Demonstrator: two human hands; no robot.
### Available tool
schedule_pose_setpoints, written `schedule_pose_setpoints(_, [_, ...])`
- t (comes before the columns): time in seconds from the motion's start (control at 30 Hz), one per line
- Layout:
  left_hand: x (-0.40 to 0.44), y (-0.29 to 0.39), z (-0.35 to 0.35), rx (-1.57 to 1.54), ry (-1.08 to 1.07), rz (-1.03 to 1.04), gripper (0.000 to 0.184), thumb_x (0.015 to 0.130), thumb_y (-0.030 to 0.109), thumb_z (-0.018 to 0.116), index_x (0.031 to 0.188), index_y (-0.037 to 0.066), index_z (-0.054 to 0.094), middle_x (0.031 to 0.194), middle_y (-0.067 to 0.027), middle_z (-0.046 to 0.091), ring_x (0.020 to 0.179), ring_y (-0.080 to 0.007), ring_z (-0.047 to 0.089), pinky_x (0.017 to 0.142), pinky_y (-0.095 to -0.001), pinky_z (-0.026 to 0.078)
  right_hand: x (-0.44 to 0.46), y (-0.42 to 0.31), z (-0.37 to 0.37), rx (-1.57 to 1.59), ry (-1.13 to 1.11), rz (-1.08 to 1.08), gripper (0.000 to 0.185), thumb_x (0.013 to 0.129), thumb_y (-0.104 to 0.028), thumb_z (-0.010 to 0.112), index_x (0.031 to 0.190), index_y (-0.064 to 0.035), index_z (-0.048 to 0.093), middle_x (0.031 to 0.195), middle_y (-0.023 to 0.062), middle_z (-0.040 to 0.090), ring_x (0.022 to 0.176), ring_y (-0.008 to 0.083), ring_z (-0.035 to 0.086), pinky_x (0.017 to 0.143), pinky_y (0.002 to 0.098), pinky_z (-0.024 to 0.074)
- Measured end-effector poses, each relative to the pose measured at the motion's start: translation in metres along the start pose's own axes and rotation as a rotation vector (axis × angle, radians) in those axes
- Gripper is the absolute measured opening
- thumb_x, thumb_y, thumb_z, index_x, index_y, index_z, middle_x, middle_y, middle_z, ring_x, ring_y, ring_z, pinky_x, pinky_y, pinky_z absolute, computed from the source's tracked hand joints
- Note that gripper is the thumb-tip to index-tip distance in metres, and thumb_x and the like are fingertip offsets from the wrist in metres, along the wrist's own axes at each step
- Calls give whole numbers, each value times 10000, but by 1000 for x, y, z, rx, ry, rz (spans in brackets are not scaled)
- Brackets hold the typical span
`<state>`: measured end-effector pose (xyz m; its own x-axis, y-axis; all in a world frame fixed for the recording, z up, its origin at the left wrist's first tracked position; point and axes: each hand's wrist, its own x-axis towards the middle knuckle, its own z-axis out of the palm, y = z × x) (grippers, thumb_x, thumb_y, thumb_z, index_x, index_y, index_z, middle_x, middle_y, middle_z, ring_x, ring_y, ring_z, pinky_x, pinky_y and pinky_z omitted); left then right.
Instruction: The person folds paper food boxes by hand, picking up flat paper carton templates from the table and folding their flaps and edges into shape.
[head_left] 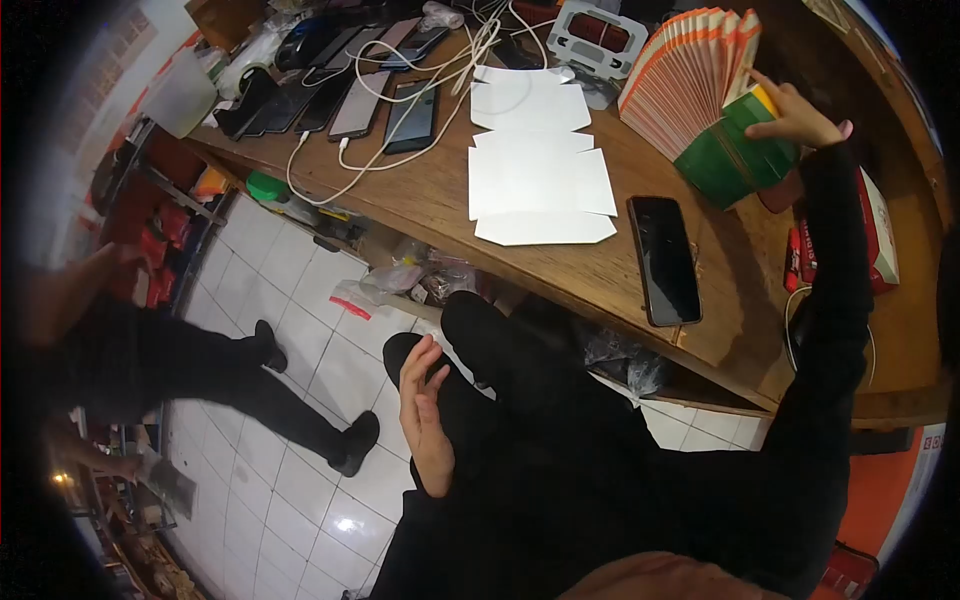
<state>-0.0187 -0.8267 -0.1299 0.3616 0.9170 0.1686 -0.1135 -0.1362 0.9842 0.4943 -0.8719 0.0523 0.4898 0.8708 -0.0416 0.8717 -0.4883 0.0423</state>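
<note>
My right hand point(800, 118) reaches over the desk and touches the end of a fanned stack of orange-edged folded cards point(690, 75) with a green wrapped part point(735, 155); its fingers are bent around the yellow-green edge. My left hand point(425, 410) is raised above my knee, palm sideways, fingers loosely apart, holding nothing. An unfolded white carton point(540, 185) lies flat at the middle of the desk. Between the carton and my right sleeve lies a black phone point(665, 260), its screen dark.
Several phones point(410, 118) and tangled white cables point(455, 60) cover the desk's far left. A grey plastic frame point(597, 38) stands at the back. A red and white box point(878, 230) is at the right. Another person point(240, 375) stands on the tiled floor at left.
</note>
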Motion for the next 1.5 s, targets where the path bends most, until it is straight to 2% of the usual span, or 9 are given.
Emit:
schedule_pose_setpoints(0.17, [-5,-9,-6,-12,52,-90,484,925,399,317,1150,-5,460,1243,-134,416,1168,-227,394,936,-349,343,-1,-46,52,-325,269,272,913,600,-501,684,1350,-195,261,1263,188,384,1101,401,419,883,464,375])
schedule_pose_setpoints(0.27, [-2,-12,-11,-46,10,-88,470,922,384,338,1143,-15,451,1207,-162,456,1162,-246,413,941,-381,343,-5,-6,91,-174,803,-71,938,630,-590,628,1351,-128,246,1274,224,355,1160,378,379,870,597,296])
schedule_pose_setpoints(0.43, [-3,-8,-21,-18,36,-84,424,923,332,347,1119,-26,466,1176,-160,480,1137,-247,437,931,-376,354,-29,-71,81,-424,741,252,862,653,-516,655,1333,-130,294,1360,260,218,1203,414,321,963,434,307])
schedule_pose_setpoints(0.5, [-5,-9,-25,-9,75,-60,392,923,299,356,1094,-31,480,1148,-156,501,1114,-245,458,920,-372,365,-46,-139,81,-84,1003,-384,877,647,-445,688,1337,-106,266,1367,256,202,1203,412,320,976,426,302])
schedule_pose_setpoints(0.63, [-12,-11,-33,-14,135,-100,373,917,288,379,1079,-30,487,1105,-157,524,1087,-244,480,907,-369,377,-38,-223,123,344,114,-686,890,594,-386,732,1313,-74,311,1310,247,326,1170,395,366,959,398,329])
schedule_pose_setpoints(1.03, [-18,-15,-41,-82,186,-142,304,912,241,420,1029,-23,512,1028,-156,559,1034,-238,518,885,-355,398,55,-230,106,281,-558,-765,775,632,-346,705,1271,-41,390,987,168,565,920,290,546,780,359,441])
schedule_pose_setpoints(1.1, [-15,-11,-34,-68,186,-128,286,908,220,428,1033,-23,512,1027,-143,563,1024,-232,522,883,-339,394,41,-240,109,197,-388,-589,704,680,-254,652,1283,-32,364,1088,174,530,997,292,522,780,360,456])
schedule_pose_setpoints(1.13, [-13,-9,-29,-55,191,-113,269,904,198,435,1037,-22,513,1027,-131,568,1014,-226,526,882,-323,391,26,-244,139,32,210,-1003,650,706,-205,596,1282,-30,351,1167,174,484,1066,289,486,780,365,470])
schedule_pose_setpoints(1.5, [15,2,21,166,-71,373,203,765,74,624,961,36,590,1018,-116,587,1028,-284,526,883,-364,386,-62,-214,71,262,890,-674,453,684,75,550,1121,-47,549,1062,158,582,966,268,584,810,305,460])
